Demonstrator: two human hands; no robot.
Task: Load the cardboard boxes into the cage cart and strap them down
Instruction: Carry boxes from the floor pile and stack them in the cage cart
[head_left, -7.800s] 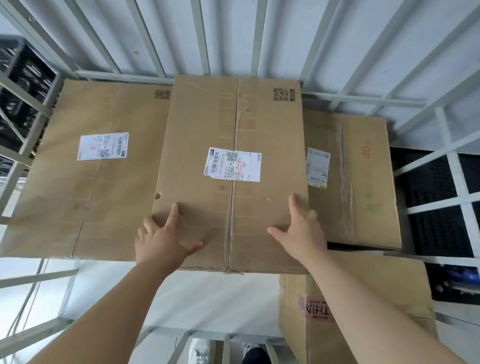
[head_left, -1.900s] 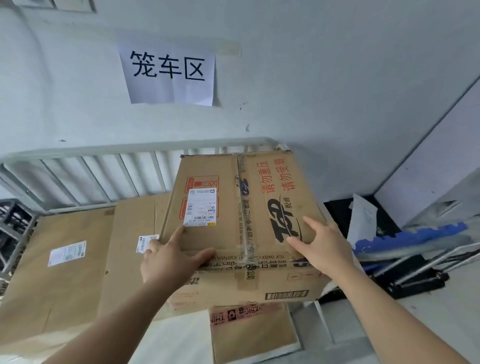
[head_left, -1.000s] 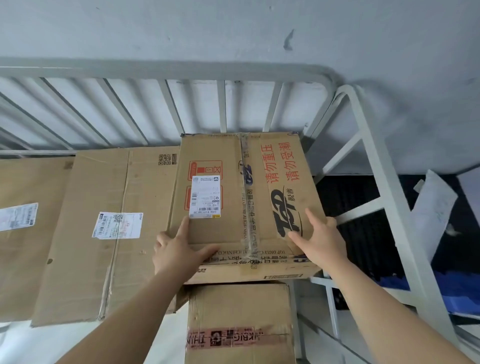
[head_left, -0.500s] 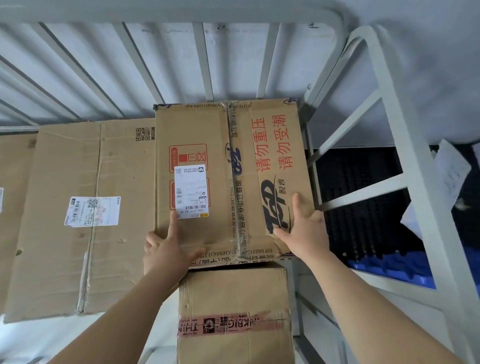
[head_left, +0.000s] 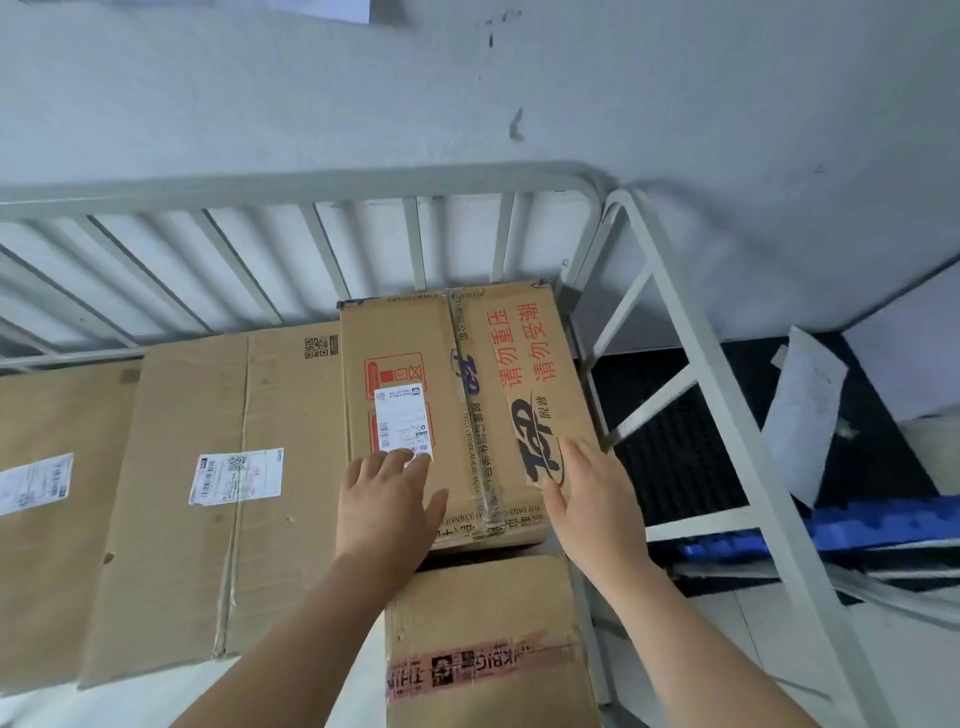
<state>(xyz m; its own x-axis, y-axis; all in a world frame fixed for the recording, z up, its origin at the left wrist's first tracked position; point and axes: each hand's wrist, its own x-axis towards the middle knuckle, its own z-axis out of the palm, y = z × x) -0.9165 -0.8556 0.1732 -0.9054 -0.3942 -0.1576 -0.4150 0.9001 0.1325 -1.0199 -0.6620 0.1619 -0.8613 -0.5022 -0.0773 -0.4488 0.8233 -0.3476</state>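
Printed carton (head_left: 457, 405): in cage cart (head_left: 322, 182), far right corner. Stiff corrugated board, probably light; take by bottom edges. Left hand (head_left: 387, 499), right hand (head_left: 587, 493): flat on top, grip open.

**Cardboard, painted steel and paper**

The printed box (head_left: 457, 410) is showing matt brown corrugated cardboard with red and dark ink — its centre seam is gleaming under clear glossy tape (head_left: 470, 415). A white paper label (head_left: 402, 418) is looking smooth. The cage cart (head_left: 332, 182) is wearing pale grey painted metal tubing, slightly satin. The lower box (head_left: 488, 639) is carrying pinkish printed tape — the wall (head_left: 675, 104) is looking chalky and scuffed.
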